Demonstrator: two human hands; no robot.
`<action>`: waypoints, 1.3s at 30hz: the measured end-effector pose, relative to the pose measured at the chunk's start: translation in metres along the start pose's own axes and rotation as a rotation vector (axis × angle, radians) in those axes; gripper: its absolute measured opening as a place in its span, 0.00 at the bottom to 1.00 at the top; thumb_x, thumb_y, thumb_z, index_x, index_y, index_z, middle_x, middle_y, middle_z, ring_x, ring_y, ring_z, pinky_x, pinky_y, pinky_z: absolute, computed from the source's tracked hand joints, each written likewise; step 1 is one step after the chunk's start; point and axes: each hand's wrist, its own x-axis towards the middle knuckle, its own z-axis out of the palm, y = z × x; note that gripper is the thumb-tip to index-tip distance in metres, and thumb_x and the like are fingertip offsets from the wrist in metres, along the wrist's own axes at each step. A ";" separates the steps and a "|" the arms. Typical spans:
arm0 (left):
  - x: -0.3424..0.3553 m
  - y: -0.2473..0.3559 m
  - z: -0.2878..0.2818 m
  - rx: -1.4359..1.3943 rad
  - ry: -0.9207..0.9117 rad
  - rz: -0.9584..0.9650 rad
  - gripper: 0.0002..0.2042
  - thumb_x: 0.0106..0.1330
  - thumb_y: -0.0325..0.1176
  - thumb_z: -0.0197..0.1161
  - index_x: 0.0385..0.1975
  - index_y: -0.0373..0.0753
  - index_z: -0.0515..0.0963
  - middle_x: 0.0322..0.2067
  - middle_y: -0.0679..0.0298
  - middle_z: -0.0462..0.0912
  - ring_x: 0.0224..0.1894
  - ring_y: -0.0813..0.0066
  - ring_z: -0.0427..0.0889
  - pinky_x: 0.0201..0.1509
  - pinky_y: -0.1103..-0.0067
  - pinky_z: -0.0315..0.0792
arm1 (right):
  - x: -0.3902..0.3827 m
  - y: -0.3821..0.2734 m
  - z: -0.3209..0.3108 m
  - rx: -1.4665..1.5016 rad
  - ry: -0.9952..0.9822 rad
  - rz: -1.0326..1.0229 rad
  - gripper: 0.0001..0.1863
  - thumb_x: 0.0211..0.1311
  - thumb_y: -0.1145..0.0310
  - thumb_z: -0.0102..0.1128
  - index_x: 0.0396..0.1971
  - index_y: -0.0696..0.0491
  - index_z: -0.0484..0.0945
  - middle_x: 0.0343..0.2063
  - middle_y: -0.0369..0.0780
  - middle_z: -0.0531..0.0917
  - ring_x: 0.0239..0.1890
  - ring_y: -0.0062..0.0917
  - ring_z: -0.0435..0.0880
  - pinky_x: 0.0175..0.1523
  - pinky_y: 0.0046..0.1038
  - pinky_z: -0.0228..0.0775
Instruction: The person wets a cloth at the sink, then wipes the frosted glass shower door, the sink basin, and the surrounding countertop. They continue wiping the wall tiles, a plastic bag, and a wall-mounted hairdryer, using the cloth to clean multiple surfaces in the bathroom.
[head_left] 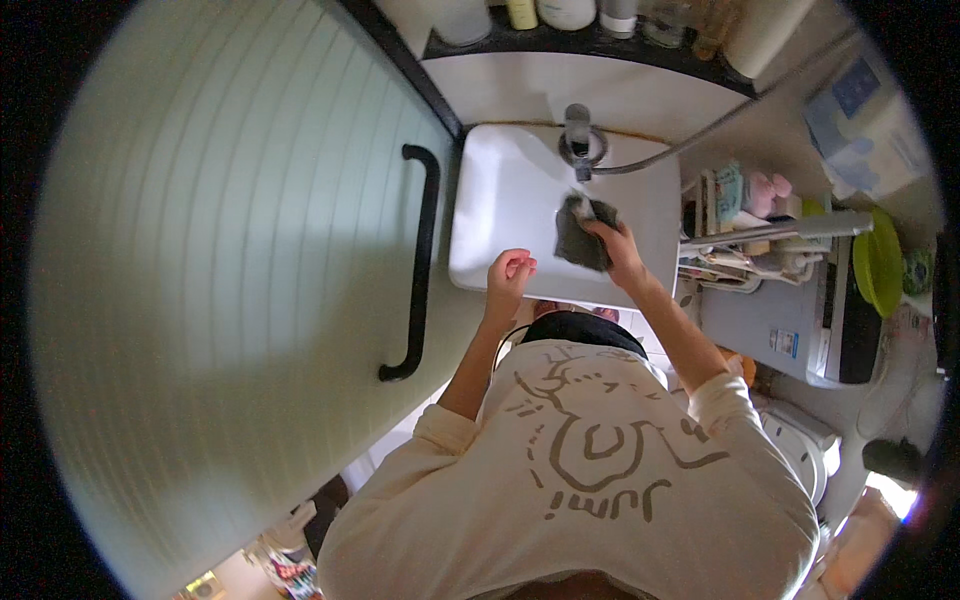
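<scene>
A dark grey cloth hangs over the basin of a white sink. My right hand grips its right side, thumb on top. The metal faucet stands just beyond the cloth, and a whitish patch, perhaps water or foam, shows at the cloth's upper edge. By the sink's front rim, left of the cloth, my left hand is loosely curled with its fingers bent in. Nothing shows inside it, and it is apart from the cloth.
A ribbed glass door with a black handle stands close on the left. Bottles line a dark shelf behind the sink. To the right are a grey hose, a cluttered rack, a washing machine and a green basin.
</scene>
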 end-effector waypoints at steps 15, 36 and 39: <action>-0.150 0.086 -0.067 0.224 0.685 0.362 0.07 0.59 0.22 0.51 0.36 0.31 0.71 0.33 0.59 0.76 0.35 0.71 0.77 0.44 0.76 0.71 | -0.015 0.060 0.185 -1.212 -0.716 -0.933 0.18 0.38 0.72 0.60 0.36 0.52 0.73 0.35 0.42 0.74 0.42 0.38 0.70 0.47 0.34 0.65; -0.158 0.081 -0.062 0.409 0.892 0.390 0.07 0.56 0.18 0.47 0.31 0.32 0.73 0.26 0.61 0.77 0.30 0.75 0.76 0.36 0.82 0.68 | 0.144 -0.024 0.211 -1.264 -0.688 -1.123 0.16 0.42 0.79 0.57 0.35 0.53 0.75 0.35 0.43 0.78 0.40 0.39 0.73 0.46 0.34 0.66; -0.169 0.072 -0.046 0.321 1.002 0.325 0.06 0.57 0.19 0.48 0.31 0.32 0.72 0.26 0.61 0.77 0.30 0.76 0.76 0.35 0.82 0.69 | 0.122 -0.012 0.199 -1.263 -0.625 -1.176 0.16 0.41 0.80 0.57 0.35 0.53 0.75 0.36 0.41 0.77 0.42 0.38 0.73 0.49 0.34 0.63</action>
